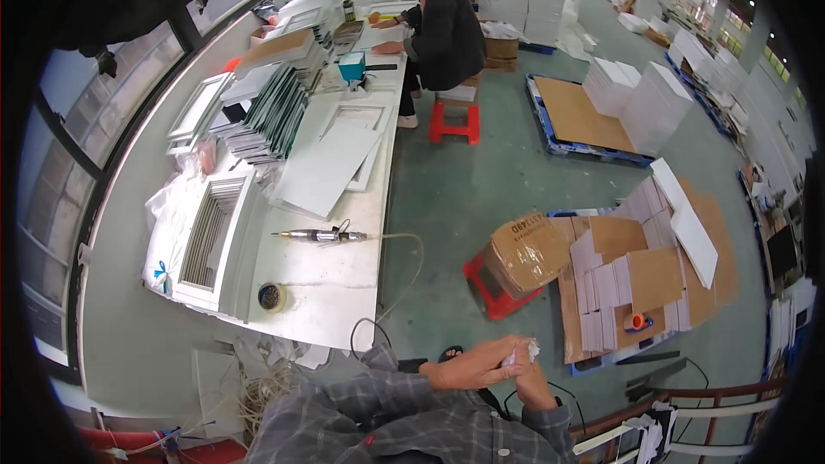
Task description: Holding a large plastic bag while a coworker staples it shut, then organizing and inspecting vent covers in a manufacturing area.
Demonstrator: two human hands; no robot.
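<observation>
My hands are together in front of my body, beyond the table's near end. The left hand [477, 364] reaches across, its fingers closed against the right hand [532, 385]. Between them is a small crumpled white piece [534, 350], which looks like tissue or paper; the fingers hide most of it. On the white table [344, 271] lies a pneumatic screwdriver [318, 235] with a thin hose, apart from my hands. A round tub of small dark pieces [272, 296] stands near the table's front end.
White frames [215, 236] are stacked at the table's left, with flat white panels [331, 167] beyond. A person [443, 30] works at the far end. To the right, a taped carton [526, 253] rests on a red stool [498, 299], beside a loaded pallet [593, 367].
</observation>
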